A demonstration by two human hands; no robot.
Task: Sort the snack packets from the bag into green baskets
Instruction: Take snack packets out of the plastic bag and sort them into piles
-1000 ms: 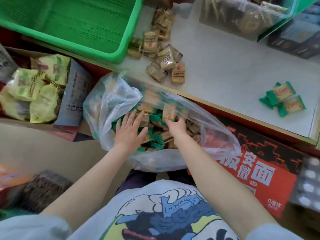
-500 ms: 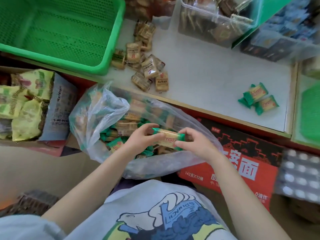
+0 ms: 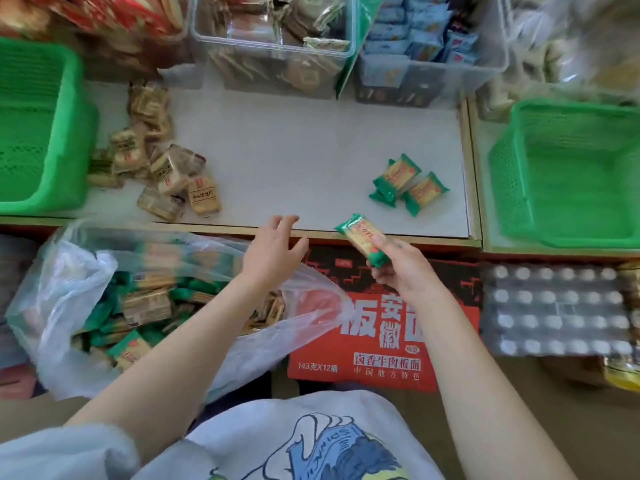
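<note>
From where I sit, the right hand is pinching a green-ended snack packet between thumb and curled fingers, holding it up in the air just over the front edge of the white worktop. The packet is tilted, its far end pointing up and to the left. The left hand hangs beside it with fingers spread and relaxed, gripping nothing, its fingertips reaching over the worktop's front edge and its wrist above the clear plastic bag.

That bag slumps below the worktop on the left and holds a jumble of green and tan packets (motion blur smears most of them, so I can't count them). Its right edge drapes over a red and black carton with printed lettering.

On the worktop, two green packets lie touching each other towards the right, well apart from a loose pile of tan packets on the left. One green basket sits at the left end of the worktop just beside the tan pile. The other green basket sits on the neighbouring surface to the right, past a wooden divider.

Along the back stand clear bins filled with assorted packets. To the right of the carton I see a shrink-wrapped tray of white-capped bottles.
</note>
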